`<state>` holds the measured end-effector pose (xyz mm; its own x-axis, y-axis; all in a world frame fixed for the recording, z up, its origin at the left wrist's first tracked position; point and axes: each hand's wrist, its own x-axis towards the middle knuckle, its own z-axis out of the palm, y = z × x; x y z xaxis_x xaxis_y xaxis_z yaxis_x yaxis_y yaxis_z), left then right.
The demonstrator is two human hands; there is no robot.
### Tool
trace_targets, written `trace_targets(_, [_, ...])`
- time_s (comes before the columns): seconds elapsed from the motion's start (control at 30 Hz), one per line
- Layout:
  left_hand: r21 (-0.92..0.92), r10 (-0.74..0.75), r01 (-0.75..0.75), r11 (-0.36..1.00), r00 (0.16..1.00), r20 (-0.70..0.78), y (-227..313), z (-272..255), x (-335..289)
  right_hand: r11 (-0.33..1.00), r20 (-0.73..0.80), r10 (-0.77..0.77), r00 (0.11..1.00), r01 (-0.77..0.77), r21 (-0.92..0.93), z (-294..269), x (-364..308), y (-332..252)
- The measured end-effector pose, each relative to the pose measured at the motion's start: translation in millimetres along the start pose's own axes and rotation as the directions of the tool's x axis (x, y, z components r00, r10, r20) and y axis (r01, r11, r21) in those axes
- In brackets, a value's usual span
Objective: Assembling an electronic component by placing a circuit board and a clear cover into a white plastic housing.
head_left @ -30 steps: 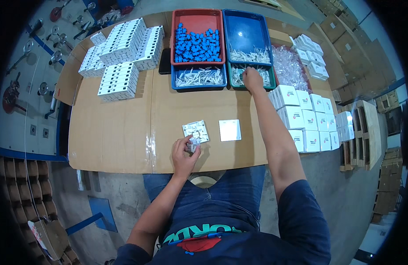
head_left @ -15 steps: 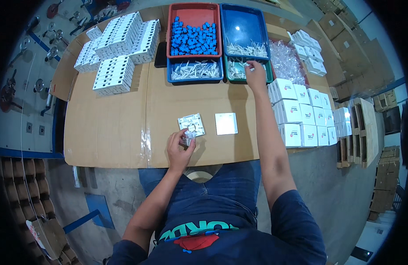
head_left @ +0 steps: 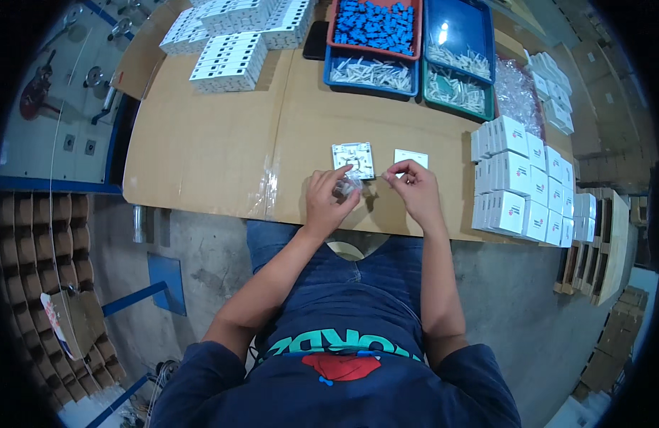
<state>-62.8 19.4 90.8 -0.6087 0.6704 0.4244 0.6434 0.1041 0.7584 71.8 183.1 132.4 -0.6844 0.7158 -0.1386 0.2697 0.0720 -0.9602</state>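
Note:
My left hand [head_left: 331,200] is closed on a small clear plastic bag [head_left: 348,186] with whitish pieces inside. Just beyond the bag lies a white square plastic housing [head_left: 352,158], its inner side up, showing moulded parts. My right hand [head_left: 417,191] is at the bag's right, fingertips pinched together. A small slim piece [head_left: 379,176] seems to poke out of that pinch toward the bag; its kind is too small to tell. Partly behind my right hand is a flat white square cover [head_left: 411,156].
Trays stand at the back: a red tray [head_left: 418,44] of blue parts, a blue tray [head_left: 328,74] and a green tray [head_left: 490,100] of small white pieces, another blue tray [head_left: 458,25]. White boxes [head_left: 515,171] are stacked right, white housings [head_left: 228,63] back left. Clear bags [head_left: 518,93] fill a bin.
My right hand has come back from the green tray to beside the plastic bag, fingers pinched. My left hand still holds the bag near the housing. The view has shifted.

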Motion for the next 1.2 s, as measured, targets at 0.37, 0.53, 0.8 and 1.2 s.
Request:
trace_targets(0.37, [-0.142,0.000,0.006,0.990,0.999,0.041,16.3,-11.0,-3.9,0.993,0.016,-0.117,0.993,0.117,-0.029,21.4,-25.6,-33.9])
trace_targets(0.53, [-0.237,-0.034,0.042,0.971,0.999,0.036,20.4,-12.0,-9.0,0.994,0.036,-0.097,0.995,0.098,-0.048,29.1,-31.4,-25.9])
trace_targets(0.8, [-0.277,-0.053,0.051,0.959,0.999,0.000,23.4,-11.5,-14.6,0.958,0.118,-0.260,0.958,0.272,-0.096,38.1,-43.0,-34.0])
trace_targets(1.2, [-0.524,-0.305,0.470,0.710,0.876,0.374,30.1,-17.5,-21.9,0.981,0.136,-0.154,0.979,0.169,-0.100,22.2,-42.7,-35.7])
